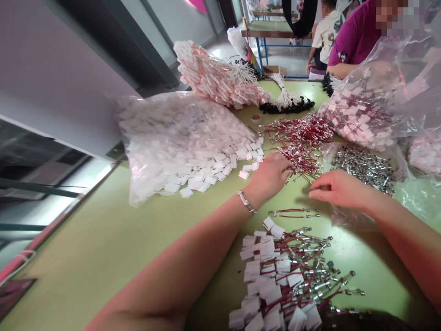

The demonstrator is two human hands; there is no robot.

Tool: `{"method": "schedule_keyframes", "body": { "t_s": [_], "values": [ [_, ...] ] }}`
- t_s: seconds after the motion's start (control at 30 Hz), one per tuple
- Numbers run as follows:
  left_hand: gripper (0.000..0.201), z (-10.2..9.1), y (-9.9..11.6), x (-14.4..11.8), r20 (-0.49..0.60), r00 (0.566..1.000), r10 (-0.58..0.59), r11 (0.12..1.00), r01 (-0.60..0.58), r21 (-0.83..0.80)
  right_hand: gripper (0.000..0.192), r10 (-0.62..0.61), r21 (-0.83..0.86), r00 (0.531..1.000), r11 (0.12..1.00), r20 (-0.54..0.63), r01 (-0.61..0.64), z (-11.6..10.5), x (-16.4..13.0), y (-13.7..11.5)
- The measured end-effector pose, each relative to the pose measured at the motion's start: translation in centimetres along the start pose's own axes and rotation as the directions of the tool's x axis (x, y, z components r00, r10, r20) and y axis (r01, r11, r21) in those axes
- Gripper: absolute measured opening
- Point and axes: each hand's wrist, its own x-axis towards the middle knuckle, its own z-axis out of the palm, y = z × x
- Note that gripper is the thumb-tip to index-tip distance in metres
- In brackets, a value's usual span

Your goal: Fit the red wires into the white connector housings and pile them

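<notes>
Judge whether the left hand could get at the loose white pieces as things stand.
Probably yes: the nearest loose white pieces lie on the table just beside the left hand, outside the bag, and nothing seems to cover them. It is at the red wires, though.

Green bench (103, 243) | left: clear bag (138, 186) of white pieces (206, 170) | far: black-tipped wires (284, 99) | right: red wire pile (306, 131), plastic (344, 218) under metal parts (365, 165) | near: loose looped wire (292, 210), white-tabbed wires (275, 271)
</notes>
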Motion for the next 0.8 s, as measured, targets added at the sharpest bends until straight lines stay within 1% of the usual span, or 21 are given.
{"method": "schedule_keyframes", "body": {
  "t_s": [0.03,0.07,0.13,0.17,0.23,0.3,0.37,0.43,0.47,0.53,0.57,0.6,0.67,0.73,0.8],
  "values": [
    [0.014,0.4,-0.2,0.1,0.033,0.999,-0.001,0.999,-0.001,0.052,0.03,0.038,-0.07,0.997,0.997,-0.066,-0.043,-0.7,0.0,0.4],
    [0.014,0.7,-0.2,0.2,0.064,0.998,-0.001,0.996,-0.004,0.087,0.034,0.088,-0.143,0.983,0.983,-0.16,-0.111,-1.5,0.0,0.9],
    [0.015,1.2,-0.3,0.4,0.089,0.996,-0.009,0.992,-0.002,0.126,0.036,0.159,-0.267,0.928,0.929,-0.338,-0.256,-3.0,-0.1,2.2],
    [0.015,1.3,-0.2,0.5,0.102,0.995,0.0,0.99,-0.014,0.137,0.034,0.184,-0.31,0.9,0.896,-0.396,-0.319,-3.6,-0.1,3.0],
    [0.014,1.4,-0.1,0.8,0.142,0.989,0.051,0.988,-0.071,0.139,0.029,0.228,-0.361,0.882,0.848,-0.412,-0.388,-4.1,0.1,4.4],
    [0.013,1.3,0.0,1.0,0.155,0.983,0.102,0.988,-0.119,0.103,0.028,0.273,-0.398,0.88,0.811,-0.389,-0.428,-3.8,0.4,5.3],
    [0.011,0.9,0.4,1.1,0.099,0.989,0.107,0.994,-0.109,0.011,0.029,0.291,-0.443,0.874,0.773,-0.389,-0.455,-2.9,0.9,5.8],
    [0.011,0.3,0.9,1.0,0.006,0.998,0.066,0.989,-0.064,-0.131,0.03,0.274,-0.493,0.871,0.737,-0.406,-0.462,-1.9,1.3,5.7],
    [0.01,0.0,1.2,0.9,-0.03,0.999,0.027,0.975,-0.033,-0.219,0.029,0.262,-0.515,0.872,0.723,-0.414,-0.461,-1.6,1.5,5.6],
    [0.006,-0.7,1.7,0.7,-0.058,0.995,-0.076,0.907,0.045,-0.42,0.027,0.242,-0.554,0.877,0.698,-0.416,-0.455,-1.3,1.5,5.4],
    [0.004,-1.0,1.9,0.6,-0.056,0.99,-0.131,0.847,0.083,-0.524,0.027,0.236,-0.572,0.883,0.689,-0.405,-0.446,-1.3,1.5,5.4],
    [0.003,-1.3,2.1,0.6,-0.049,0.982,-0.182,0.774,0.113,-0.623,0.027,0.234,-0.588,0.892,0.682,-0.388,-0.435,-1.4,1.5,5.3],
    [0.008,-1.7,2.2,0.4,-0.038,0.965,-0.26,0.617,0.135,-0.776,0.026,0.249,-0.61,0.908,0.676,-0.338,-0.413,-1.7,1.4,5.4],
    [0.011,-1.8,2.1,0.3,-0.029,0.948,-0.316,0.505,0.141,-0.852,0.026,0.271,-0.618,0.906,0.664,-0.324,-0.42,-2.2,1.3,5.5],
    [0.011,-1.9,1.8,0.2,-0.006,0.932,-0.361,0.462,0.174,-0.87,0.026,0.282,-0.614,0.891,0.648,-0.357,-0.451,-2.7,1.1,5.6]
  ]
}}
